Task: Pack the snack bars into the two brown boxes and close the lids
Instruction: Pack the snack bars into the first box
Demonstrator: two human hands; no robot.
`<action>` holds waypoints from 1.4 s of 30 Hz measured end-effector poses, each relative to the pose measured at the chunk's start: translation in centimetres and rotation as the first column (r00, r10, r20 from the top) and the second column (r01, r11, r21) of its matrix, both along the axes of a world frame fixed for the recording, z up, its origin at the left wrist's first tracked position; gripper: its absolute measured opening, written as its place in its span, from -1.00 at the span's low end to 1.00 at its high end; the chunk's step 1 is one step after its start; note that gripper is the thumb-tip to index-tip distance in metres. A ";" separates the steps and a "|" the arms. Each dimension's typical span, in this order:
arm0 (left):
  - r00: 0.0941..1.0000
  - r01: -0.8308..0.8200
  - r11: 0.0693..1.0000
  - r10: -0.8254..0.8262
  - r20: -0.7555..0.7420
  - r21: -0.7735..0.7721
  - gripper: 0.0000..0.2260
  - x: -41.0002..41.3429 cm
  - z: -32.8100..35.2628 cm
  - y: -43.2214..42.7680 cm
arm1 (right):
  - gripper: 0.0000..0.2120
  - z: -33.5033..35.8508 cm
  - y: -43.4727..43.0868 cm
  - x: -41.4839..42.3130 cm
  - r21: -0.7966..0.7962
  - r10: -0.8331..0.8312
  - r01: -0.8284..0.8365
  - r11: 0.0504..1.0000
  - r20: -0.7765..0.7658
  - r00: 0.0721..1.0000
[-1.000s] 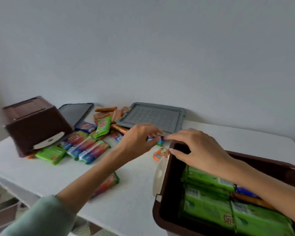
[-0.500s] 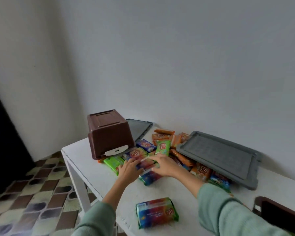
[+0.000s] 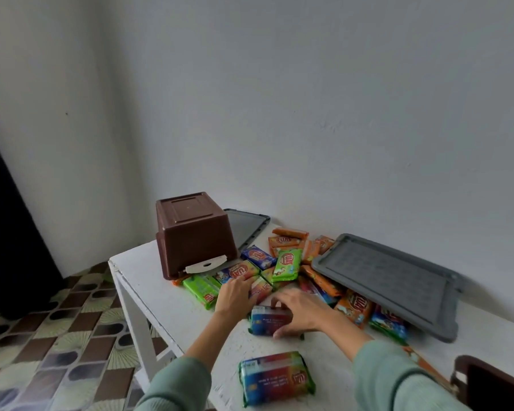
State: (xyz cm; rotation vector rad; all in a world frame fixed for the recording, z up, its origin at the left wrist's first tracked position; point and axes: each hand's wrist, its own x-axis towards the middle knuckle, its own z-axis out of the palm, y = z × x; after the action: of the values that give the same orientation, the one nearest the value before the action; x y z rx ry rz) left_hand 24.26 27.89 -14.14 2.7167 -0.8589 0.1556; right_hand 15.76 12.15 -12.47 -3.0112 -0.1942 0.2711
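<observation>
Head view, down onto a white table (image 3: 161, 295). With the right hand (image 3: 301, 314), gripping a multicoloured snack pack (image 3: 266, 323): fingers (image 3: 276, 304) curled over its far edge, thumb hooked on the near edge, pack flat on the table. With the left hand (image 3: 235, 295), reaching just left of that, fingers nearly straight and laid on a second multicoloured pack (image 3: 261, 287); touching only, nothing closed around. Just left of the left hand, a green pack (image 3: 202, 287). Just past the left fingertips, a third multicoloured pack (image 3: 239, 269), then a blue pack (image 3: 257, 256). Farther beyond the left hand, an overturned brown box (image 3: 193, 232), bottom up, white latch (image 3: 204, 266) facing the hands. Behind that box, a grey lid (image 3: 247, 228) lying on the table. Beyond both hands, a heap of orange packs (image 3: 288, 240). Right of the right hand, an orange pack (image 3: 353, 307) and a second blue pack (image 3: 387, 321), both partly beneath a second grey lid (image 3: 389, 280), tilted, with the edge nearest the hand lying on packs. Nearer the body than either hand, between the forearms, a lone multicoloured pack (image 3: 276, 378). Far right of the right forearm, at the frame's corner, only the rim of the second brown box (image 3: 493, 387), contents out of sight. Left of the left arm, beside the table, tiled floor (image 3: 57, 336).
</observation>
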 end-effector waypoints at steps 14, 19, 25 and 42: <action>0.966 -0.160 0.985 0.143 -0.217 -0.060 -0.47 1.2 -1.0 -0.8 | -0.29 -0.5 1.8 -0.9 0.084 -0.025 0.027 0.996 -0.019 1.000; 0.977 -0.149 0.959 0.106 -0.184 -0.242 -0.54 0.3 0.0 -1.1 | -0.30 0.7 1.0 -1.4 0.087 -0.073 0.071 0.994 0.022 0.997; 0.985 0.006 0.910 -0.076 -0.153 -0.416 -0.51 -1.9 6.4 -4.1 | -0.30 6.5 -1.8 -5.6 0.118 -0.183 0.160 0.980 0.223 0.958; 0.625 0.681 0.600 -0.775 -0.094 -0.420 -0.57 -24.4 13.0 -14.9 | -0.23 13.1 -8.5 -36.5 0.085 -0.655 0.655 0.751 0.220 0.723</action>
State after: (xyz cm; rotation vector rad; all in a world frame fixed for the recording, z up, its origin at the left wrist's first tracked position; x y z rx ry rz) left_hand -0.14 13.03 -1.12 1.7909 -1.6092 -0.2220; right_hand -20.75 3.63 0.65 -2.8603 0.8509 -0.1637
